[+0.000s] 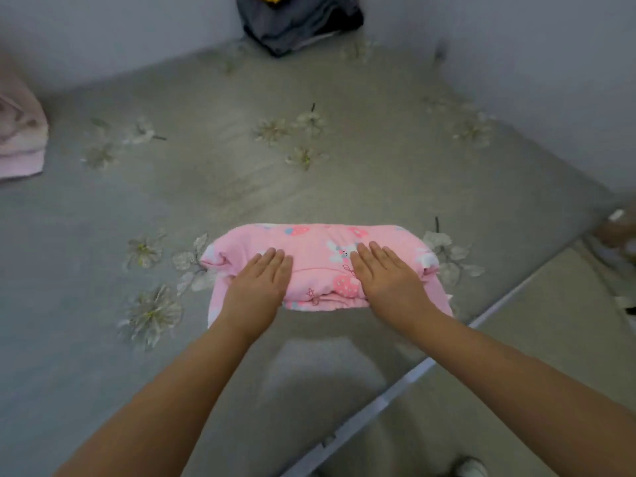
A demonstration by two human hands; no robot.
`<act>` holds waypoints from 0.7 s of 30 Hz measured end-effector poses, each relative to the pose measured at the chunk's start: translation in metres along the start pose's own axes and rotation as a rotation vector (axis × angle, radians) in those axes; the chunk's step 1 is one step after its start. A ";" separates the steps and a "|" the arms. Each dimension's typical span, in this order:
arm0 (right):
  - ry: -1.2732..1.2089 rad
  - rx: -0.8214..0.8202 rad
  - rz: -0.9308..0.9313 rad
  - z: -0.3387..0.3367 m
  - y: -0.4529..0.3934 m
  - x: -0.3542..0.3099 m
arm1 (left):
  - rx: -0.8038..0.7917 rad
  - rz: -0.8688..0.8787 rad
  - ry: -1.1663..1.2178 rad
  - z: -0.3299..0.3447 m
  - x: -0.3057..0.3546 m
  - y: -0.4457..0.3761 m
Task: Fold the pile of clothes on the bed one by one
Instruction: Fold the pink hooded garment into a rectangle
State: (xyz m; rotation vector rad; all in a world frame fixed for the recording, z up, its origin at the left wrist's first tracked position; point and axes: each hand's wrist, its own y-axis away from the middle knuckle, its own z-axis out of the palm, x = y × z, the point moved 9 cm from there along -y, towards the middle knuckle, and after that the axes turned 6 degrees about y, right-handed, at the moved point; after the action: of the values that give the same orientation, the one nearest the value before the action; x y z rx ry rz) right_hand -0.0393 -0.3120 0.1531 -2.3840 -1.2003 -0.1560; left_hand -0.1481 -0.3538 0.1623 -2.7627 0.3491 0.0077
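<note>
Both palms are lying flat, fingers straight, gripping nothing: the left hand point(260, 282) and right hand point(385, 277) are pressing on the pink garment point(320, 249). It is lying directly beneath them, its long axis running left to right, equally near both. The floral bedsheet point(206, 187) is stretching beyond; a dark clothes pile point(299, 25) is sitting far ahead by the wall, folded pink fabric point(20, 132) far left.
</note>
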 end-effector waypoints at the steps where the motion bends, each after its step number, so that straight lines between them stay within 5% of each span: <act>1: 0.026 0.018 0.050 -0.015 0.005 0.037 | 0.037 0.046 -0.013 -0.012 0.019 -0.034; 11: 0.299 0.122 0.390 -0.149 0.124 0.389 | 0.238 0.271 0.064 -0.104 0.263 -0.331; 21: 0.574 0.242 0.606 -0.257 0.244 0.653 | 0.432 0.541 0.058 -0.178 0.493 -0.552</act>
State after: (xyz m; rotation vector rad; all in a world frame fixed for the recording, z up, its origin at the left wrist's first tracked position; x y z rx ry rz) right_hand 0.5779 -0.0755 0.4917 -2.1560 -0.2072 -0.4286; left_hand 0.4560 -0.0336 0.4961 -2.1756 0.9765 -0.0107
